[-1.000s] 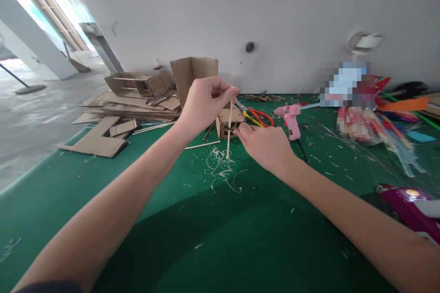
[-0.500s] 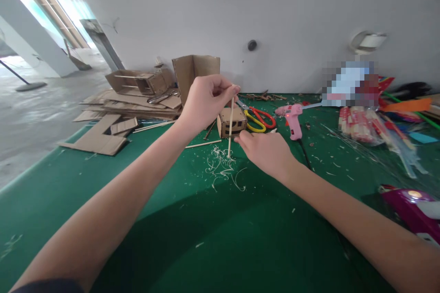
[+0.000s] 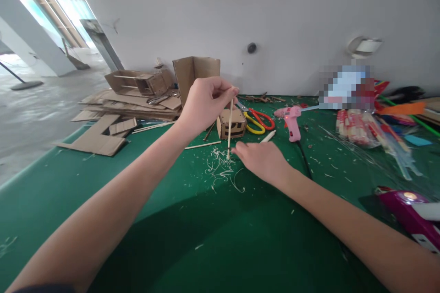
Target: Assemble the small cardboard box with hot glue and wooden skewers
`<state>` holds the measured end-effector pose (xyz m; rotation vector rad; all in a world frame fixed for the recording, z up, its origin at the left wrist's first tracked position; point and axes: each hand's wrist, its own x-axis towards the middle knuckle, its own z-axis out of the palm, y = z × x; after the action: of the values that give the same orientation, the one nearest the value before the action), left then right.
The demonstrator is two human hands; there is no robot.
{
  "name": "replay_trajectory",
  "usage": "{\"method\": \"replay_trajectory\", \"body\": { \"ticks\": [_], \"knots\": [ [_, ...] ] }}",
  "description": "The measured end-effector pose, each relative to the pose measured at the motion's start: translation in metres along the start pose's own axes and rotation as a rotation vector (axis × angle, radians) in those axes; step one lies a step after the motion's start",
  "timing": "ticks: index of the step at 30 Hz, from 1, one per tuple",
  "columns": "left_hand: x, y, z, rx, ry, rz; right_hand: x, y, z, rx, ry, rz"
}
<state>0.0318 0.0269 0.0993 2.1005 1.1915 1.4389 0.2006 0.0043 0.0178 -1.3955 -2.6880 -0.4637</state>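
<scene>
My left hand (image 3: 206, 103) pinches the top of a thin wooden stick (image 3: 229, 133) and holds it upright, its lower end resting on the green table (image 3: 240, 238) among pale curled shavings (image 3: 222, 170). My right hand (image 3: 263, 160) lies low beside the foot of the stick. Its fingers are curled together, and I cannot make out what they hold. A small cardboard box (image 3: 238, 124) with cut-out slots stands just behind the stick. A short white rod (image 3: 269, 136) shows right behind my right hand.
Red and yellow scissors (image 3: 260, 119) and a pink glue gun (image 3: 292, 122) lie behind the box. Cardboard pieces (image 3: 130, 100) are piled at the back left. Bagged sticks (image 3: 357, 126) and coloured paper sit at the right, and a purple device (image 3: 409, 210) at the near right.
My right hand has slid down along the stick from beside the box to near the table. My left hand and the stick have stayed put.
</scene>
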Motion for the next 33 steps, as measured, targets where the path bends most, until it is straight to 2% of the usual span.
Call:
{"method": "replay_trajectory", "body": {
  "ticks": [2,4,7,8,9,12,14,16,20,22,24,26,31,33],
  "knots": [
    [0.0,-0.001,0.0,-0.026,-0.016,0.023,0.002,0.002,-0.004,-0.043,0.122,0.09],
    [0.0,-0.002,0.0,-0.045,-0.022,0.036,0.003,0.002,-0.006,-0.068,0.17,0.157],
    [0.0,-0.001,0.0,-0.034,-0.019,0.012,0.001,0.0,-0.003,0.005,-0.004,0.013],
    [0.0,0.0,0.0,-0.028,-0.018,0.005,0.001,0.001,-0.003,0.018,-0.027,-0.013],
    [0.0,0.0,0.0,-0.024,-0.02,0.003,0.002,0.002,-0.005,0.017,0.006,-0.002],
    [-0.001,0.0,-0.001,-0.037,-0.025,0.027,0.007,0.008,-0.015,-0.036,0.218,0.17],
    [-0.001,-0.001,-0.001,-0.053,-0.031,0.04,0.009,0.011,-0.019,-0.048,0.265,0.198],
    [-0.001,-0.001,-0.001,-0.051,-0.032,0.043,0.006,0.009,-0.016,-0.041,0.229,0.167],
    [-0.001,-0.001,-0.001,-0.015,-0.028,0.021,-0.001,0.001,-0.003,-0.014,0.005,0.003],
    [-0.001,0.0,-0.002,-0.015,-0.029,0.02,0.001,0.002,-0.005,-0.016,0.05,0.004],
    [-0.001,-0.001,-0.002,-0.033,-0.039,0.032,0.006,0.004,-0.011,-0.059,0.181,0.127],
    [0.0,-0.001,-0.002,-0.048,-0.047,0.041,0.008,0.005,-0.015,-0.073,0.231,0.182],
    [0.0,-0.002,-0.003,-0.028,-0.036,0.017,0.002,0.001,-0.005,-0.029,0.004,-0.049],
    [-0.001,-0.001,-0.003,-0.03,-0.044,0.021,0.002,0.002,-0.006,-0.06,0.108,0.028]
  ]
}}
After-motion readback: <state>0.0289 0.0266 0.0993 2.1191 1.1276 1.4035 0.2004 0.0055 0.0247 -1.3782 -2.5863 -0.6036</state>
